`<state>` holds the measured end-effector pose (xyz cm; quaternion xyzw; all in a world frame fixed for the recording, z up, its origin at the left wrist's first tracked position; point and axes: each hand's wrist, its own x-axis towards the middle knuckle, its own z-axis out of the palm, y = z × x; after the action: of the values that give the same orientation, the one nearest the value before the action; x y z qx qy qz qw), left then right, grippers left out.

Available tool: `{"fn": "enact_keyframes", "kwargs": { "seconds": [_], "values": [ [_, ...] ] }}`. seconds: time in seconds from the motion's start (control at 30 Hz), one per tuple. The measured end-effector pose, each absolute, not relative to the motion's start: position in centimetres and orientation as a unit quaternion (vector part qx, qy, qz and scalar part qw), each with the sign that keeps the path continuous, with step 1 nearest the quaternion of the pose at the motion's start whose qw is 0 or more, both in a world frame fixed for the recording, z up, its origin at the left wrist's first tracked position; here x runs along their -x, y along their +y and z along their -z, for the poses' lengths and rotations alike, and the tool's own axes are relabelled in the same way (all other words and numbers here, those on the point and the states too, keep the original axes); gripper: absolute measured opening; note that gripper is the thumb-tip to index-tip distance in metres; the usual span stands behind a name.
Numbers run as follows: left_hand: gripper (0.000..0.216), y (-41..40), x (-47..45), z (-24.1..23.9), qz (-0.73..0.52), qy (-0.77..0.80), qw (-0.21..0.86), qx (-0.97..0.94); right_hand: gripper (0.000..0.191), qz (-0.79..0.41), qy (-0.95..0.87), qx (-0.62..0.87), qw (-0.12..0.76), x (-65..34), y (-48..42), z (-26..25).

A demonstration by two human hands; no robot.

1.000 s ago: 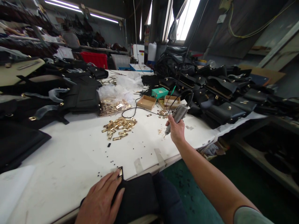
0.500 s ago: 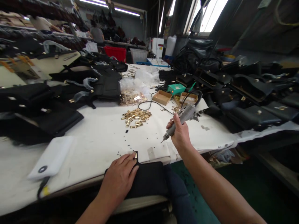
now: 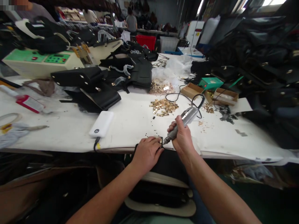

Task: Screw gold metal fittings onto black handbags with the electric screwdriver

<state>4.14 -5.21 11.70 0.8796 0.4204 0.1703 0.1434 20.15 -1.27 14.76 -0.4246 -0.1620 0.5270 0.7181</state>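
Note:
My right hand (image 3: pixel 183 137) is wrapped round a grey electric screwdriver (image 3: pixel 188 116), thumb along its top. The tool tilts down to the left, its tip beside a small gold metal fitting (image 3: pixel 161 140). That fitting sits at the edge of a black bag (image 3: pixel 171 163) with beige-trimmed openings, which lies at the table's front edge and over my lap. My left hand (image 3: pixel 147 154) holds the bag down, fingers and thumb closed about the part by the fitting. Whether the tip touches the fitting, I cannot tell. Beyond lies a heap of gold fittings (image 3: pixel 164 107).
A white power bank (image 3: pixel 102 123) with a cable lies left on the white table (image 3: pixel 130 116). Small cardboard boxes (image 3: pixel 192 90) and a green box (image 3: pixel 211 82) stand behind the screwdriver. Black bags (image 3: pixel 100 98) are piled on both sides. People work in the background.
The screwdriver has come down and left in my right hand, its tip now at the fitting by my left fingers. My view has turned left; the left hand keeps hold of the bag.

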Motion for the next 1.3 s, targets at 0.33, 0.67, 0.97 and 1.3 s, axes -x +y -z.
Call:
{"fn": "enact_keyframes", "kwargs": {
  "seconds": [0.33,0.67,0.97,1.3],
  "values": [
    [0.018,-5.1,-4.3,-11.4,-0.176,0.420,0.136,-0.880,0.049,-0.511,-0.167,0.447,0.715,-20.0,-1.2,-14.3],
    [0.020,-5.0,-4.3,-11.7,-0.177,0.425,0.135,-0.878,0.046,-0.492,-0.201,0.465,0.708,-19.9,-1.4,-14.4],
    [0.017,-5.0,-4.3,-11.6,-0.184,0.423,0.142,-0.876,0.047,-0.458,-0.206,0.462,0.731,-20.6,-0.8,-14.9],
    [0.018,-5.0,-4.3,-11.6,-0.167,0.420,0.120,-0.884,0.041,-0.397,-0.297,0.522,0.694,-19.4,0.8,-14.3]
  ]
}}
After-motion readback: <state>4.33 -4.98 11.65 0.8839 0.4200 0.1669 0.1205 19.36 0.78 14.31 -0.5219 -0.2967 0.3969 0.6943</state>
